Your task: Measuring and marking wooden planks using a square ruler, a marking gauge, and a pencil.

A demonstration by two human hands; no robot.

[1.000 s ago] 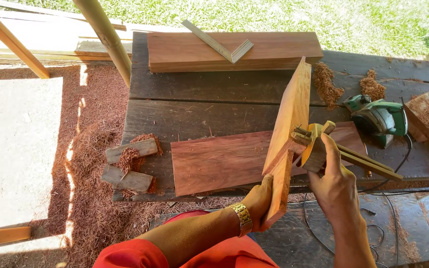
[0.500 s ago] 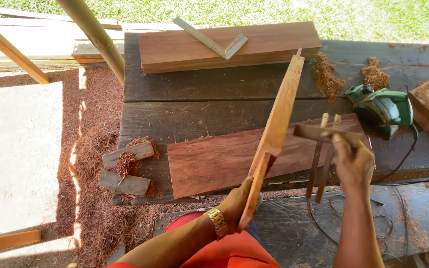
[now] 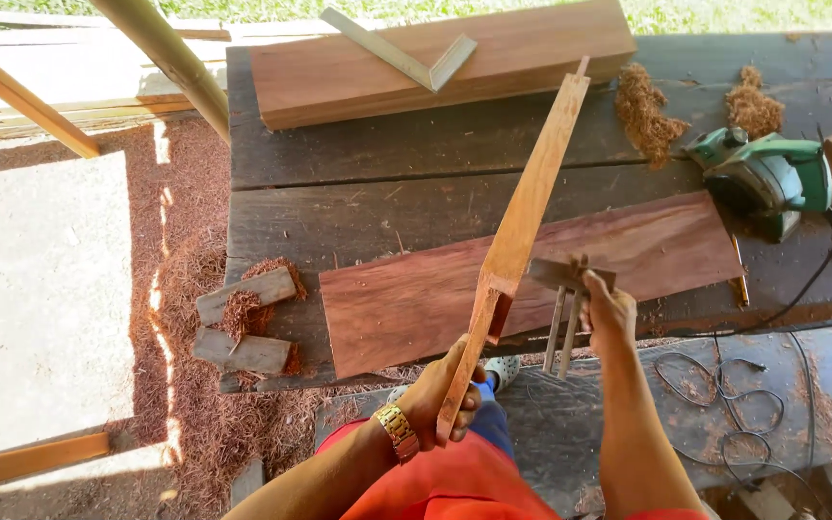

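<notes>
Gripping the long wooden piece (image 3: 522,231) near its lower end, my left hand (image 3: 440,400) was clenched around it, and it slanted up and away from me over the workbench (image 3: 339,193), its far tip reaching toward the thick plank (image 3: 358,67) at the back. A notch cut into the piece sat just above my fingers. My right hand (image 3: 607,313) was closed around a wooden marking gauge (image 3: 566,289), its head just beside the notch and its two stems hanging down below my thumb.

By my judgement I was at the marking stage: bringing the gauge up to the notched part so as to check or scribe it. The next move called for seating the gauge's head flat against the edge of the piece and holding the piece steady, since it was propped only by my one hand and could twist.

Under the piece lay a reddish board (image 3: 628,260) flat on the bench. A green power planer (image 3: 767,178) stood to the right with its cord trailing off, heaps of shavings (image 3: 642,106) lay near it, and a metal square (image 3: 406,53) rested on the thick plank. Two small offcuts (image 3: 243,323) sat at the bench's near left corner.
</notes>
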